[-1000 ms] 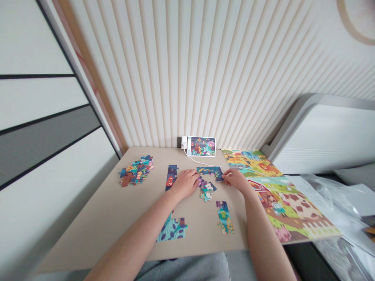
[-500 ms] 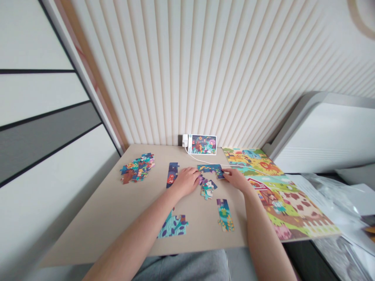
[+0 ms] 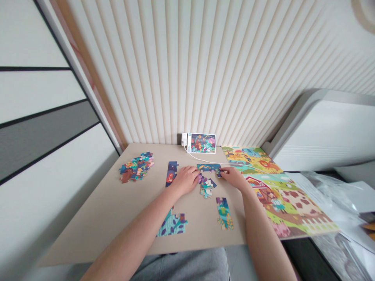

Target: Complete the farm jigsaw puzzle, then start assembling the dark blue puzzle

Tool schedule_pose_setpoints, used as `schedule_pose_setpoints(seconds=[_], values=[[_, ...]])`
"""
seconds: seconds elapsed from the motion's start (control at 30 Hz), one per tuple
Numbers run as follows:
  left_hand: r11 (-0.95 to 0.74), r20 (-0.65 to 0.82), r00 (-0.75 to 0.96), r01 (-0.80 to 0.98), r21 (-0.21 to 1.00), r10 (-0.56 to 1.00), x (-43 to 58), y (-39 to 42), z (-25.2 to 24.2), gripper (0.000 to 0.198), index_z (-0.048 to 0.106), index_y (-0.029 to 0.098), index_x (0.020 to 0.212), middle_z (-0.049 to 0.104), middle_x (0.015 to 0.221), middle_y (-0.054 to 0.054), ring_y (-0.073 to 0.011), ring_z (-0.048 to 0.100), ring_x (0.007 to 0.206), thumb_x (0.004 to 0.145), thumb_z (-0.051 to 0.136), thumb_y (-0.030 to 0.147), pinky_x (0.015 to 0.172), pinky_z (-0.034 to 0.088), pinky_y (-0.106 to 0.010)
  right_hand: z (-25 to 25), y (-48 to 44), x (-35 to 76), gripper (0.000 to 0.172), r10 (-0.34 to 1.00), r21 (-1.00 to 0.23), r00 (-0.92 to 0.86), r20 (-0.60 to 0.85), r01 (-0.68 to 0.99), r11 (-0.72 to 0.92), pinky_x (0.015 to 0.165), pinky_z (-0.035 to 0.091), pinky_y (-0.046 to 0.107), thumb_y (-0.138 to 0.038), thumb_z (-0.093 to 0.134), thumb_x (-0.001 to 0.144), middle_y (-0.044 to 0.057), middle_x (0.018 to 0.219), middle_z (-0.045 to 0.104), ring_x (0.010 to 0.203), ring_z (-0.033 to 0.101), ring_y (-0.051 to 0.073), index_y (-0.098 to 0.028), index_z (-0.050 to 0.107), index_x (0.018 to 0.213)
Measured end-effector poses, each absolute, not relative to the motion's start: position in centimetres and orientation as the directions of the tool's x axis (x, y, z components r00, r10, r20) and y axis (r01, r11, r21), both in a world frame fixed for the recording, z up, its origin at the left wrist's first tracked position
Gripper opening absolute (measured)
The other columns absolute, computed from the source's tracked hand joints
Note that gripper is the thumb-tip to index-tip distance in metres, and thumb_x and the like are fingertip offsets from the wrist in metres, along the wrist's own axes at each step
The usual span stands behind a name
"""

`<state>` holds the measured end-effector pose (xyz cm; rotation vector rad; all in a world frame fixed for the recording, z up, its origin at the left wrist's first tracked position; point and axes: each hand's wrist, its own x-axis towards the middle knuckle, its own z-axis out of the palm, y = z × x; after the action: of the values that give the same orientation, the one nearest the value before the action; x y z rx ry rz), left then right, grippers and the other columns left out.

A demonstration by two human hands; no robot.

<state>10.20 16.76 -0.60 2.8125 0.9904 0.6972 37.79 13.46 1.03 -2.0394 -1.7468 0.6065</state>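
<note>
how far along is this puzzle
Partway. Done: joined sections, such as the teal leaf section and the narrow strip. In hand: the left hand and right hand are on the dark blue section. Remaining: the loose jigsaw pieces in a pile, and the sections need joining.

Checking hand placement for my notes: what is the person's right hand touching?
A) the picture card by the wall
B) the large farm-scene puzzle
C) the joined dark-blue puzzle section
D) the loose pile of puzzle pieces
C. The fingertips of the right hand meet the right end of the joined dark-blue puzzle section.
</note>
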Motion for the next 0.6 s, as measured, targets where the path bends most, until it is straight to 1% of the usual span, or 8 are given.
schedule_pose_setpoints(seconds=[0.17,0.33,0.43,0.5,0.6], values=[[-0.791,0.391,0.692,0.571,0.219,0.607,10.2,16.8,-0.6,0.029,0.068,0.021,0.121,0.067,0.116,-0.01,-0.0249,0.06,0.113,0.102,0.048,0.028,0.102,0.046,-0.042,0.5,13.7,37.6,0.045,0.991,-0.589,0.088,-0.097,0.798,-0.129,0.073,0.048,0.026,-0.024,0.058,0.085,0.008,0.1,0.078,0.086,0.069,0.022,-0.015,0.072,0.127],[-0.791,0.387,0.693,0.57,0.223,0.609,10.2,16.9,-0.7,0.029,0.067,0.022,0.122,0.067,0.117,-0.01,-0.0251,0.059,0.114,0.102,0.048,0.028,0.101,0.046,-0.042,0.3,14.0,37.6,0.042,0.988,-0.634,0.116,-0.1,0.758,-0.153,0.076,0.05,0.028,-0.023,0.057,0.086,0.009,0.098,0.078,0.088,0.069,0.023,-0.013,0.073,0.123],[-0.791,0.386,0.694,0.569,0.224,0.608,10.2,16.9,-0.8,0.029,0.067,0.022,0.123,0.067,0.118,-0.01,-0.0251,0.059,0.115,0.102,0.048,0.028,0.102,0.046,-0.042,0.7,14.0,37.7,0.043,0.988,-0.666,0.134,-0.08,0.73,-0.153,0.074,0.05,0.027,-0.022,0.054,0.087,0.009,0.099,0.077,0.086,0.069,0.021,-0.013,0.071,0.125],[-0.793,0.384,0.697,0.567,0.223,0.606,10.2,16.8,-0.8,0.029,0.066,0.022,0.124,0.067,0.119,-0.009,-0.0248,0.059,0.115,0.102,0.049,0.028,0.102,0.046,-0.041,1.3,13.7,37.8,0.049,0.988,-0.702,0.135,-0.068,0.698,-0.144,0.067,0.049,0.025,-0.024,0.053,0.089,0.008,0.089,0.076,0.075,0.067,0.017,-0.012,0.064,0.135],[-0.795,0.381,0.7,0.567,0.217,0.604,10.0,16.7,-0.7,0.03,0.066,0.024,0.125,0.067,0.121,-0.009,-0.0246,0.059,0.116,0.101,0.049,0.027,0.102,0.044,-0.041,2.3,13.2,37.6,0.062,0.995,-0.819,0.058,-0.076,0.566,-0.095,0.058,0.044,0.023,-0.034,0.057,0.091,0.001,0.068,0.069,0.058,0.058,0.014,-0.01,0.049,0.147]])
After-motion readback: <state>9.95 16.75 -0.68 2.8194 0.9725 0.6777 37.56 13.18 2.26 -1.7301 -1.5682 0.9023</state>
